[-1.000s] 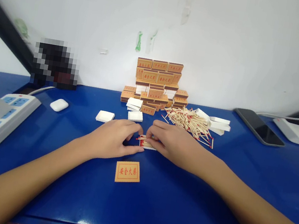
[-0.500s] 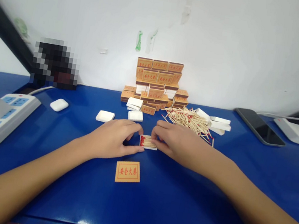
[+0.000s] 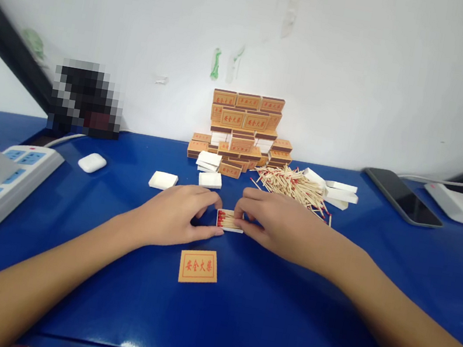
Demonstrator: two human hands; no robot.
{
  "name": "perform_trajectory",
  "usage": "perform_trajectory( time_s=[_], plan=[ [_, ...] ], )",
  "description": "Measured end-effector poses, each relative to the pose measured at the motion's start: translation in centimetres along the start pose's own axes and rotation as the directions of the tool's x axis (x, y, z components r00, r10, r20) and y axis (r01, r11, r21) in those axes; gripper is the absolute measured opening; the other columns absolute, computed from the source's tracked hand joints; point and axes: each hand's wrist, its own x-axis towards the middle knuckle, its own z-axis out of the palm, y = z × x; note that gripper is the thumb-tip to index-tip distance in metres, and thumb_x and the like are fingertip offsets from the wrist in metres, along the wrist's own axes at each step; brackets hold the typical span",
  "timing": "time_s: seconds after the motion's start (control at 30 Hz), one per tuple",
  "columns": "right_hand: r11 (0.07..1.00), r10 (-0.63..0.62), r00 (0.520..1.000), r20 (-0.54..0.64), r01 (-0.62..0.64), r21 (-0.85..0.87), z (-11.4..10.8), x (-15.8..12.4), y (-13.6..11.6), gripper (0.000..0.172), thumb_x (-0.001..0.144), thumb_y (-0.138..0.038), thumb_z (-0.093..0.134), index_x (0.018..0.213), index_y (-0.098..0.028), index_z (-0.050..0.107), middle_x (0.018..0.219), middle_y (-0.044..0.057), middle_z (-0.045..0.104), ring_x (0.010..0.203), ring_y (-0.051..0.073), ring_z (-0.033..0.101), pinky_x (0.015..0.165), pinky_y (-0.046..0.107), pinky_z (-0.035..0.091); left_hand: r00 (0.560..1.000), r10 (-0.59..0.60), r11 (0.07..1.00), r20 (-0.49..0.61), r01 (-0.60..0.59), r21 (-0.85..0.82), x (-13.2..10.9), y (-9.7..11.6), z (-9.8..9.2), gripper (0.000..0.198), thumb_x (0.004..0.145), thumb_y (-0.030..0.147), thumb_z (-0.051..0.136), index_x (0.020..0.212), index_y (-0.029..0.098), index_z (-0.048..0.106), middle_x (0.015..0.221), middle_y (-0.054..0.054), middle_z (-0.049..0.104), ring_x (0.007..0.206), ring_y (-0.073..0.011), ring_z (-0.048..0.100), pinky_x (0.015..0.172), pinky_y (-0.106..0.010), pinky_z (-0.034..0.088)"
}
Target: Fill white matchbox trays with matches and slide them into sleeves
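Observation:
A small white matchbox tray [image 3: 229, 229] lies on the blue table with a layer of red-headed matches [image 3: 227, 219] in it, heads to the left. My left hand [image 3: 182, 215] steadies the tray's left end between thumb and index finger. The fingers of my right hand [image 3: 270, 218] are pinched down over the right end of the matches, hiding that end of the tray. Closer to me lies a matchbox sleeve [image 3: 198, 267], flat, orange side up with red characters. Behind my right hand spreads a heap of loose matches [image 3: 296, 185].
Stacked matchboxes [image 3: 244, 119] stand against the wall. White trays [image 3: 163, 180] lie left of centre, and more trays [image 3: 341, 192] sit right of the heap. A phone [image 3: 403, 196] and white device [image 3: 460, 206] are far right; a power strip [image 3: 44, 166] and white case [image 3: 92, 162] are left.
Both hands stay in nearly the same place around the tray. The right fingertips and the matches under them have shifted very slightly.

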Motion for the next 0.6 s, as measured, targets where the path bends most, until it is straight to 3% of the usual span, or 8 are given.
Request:
perform_trajectory(
  time_s=[0.4,0.6],
  plan=[
    [0.998,0.017,1.0,-0.018,-0.016,0.056,-0.21,0.06,-0.41,0.017,0.104,-0.028,0.058,0.096,-0.018,0.069,0.094,0.004,0.065,0.078,0.016,0.058,0.069,0.031,0.037,1.0,0.008,1.0,-0.004,-0.008,0.002,0.01,0.04,-0.08,0.032,0.095,0.049,0.07,0.107,0.02,0.066,0.079,0.001,0.059,0.074,-0.0184,0.058,0.064,-0.031,0.039],
    [1.0,0.024,0.997,-0.067,-0.023,0.007,0.73,0.21,-0.04,0.016,0.104,-0.024,0.056,0.095,-0.018,0.068,0.095,0.004,0.067,0.077,0.016,0.057,0.065,0.031,0.034,1.0,0.009,1.0,-0.006,-0.009,0.001,0.04,0.05,-0.07,0.032,0.094,0.049,0.071,0.107,0.02,0.066,0.078,0.001,0.06,0.074,-0.0186,0.059,0.065,-0.031,0.04]
  ],
)
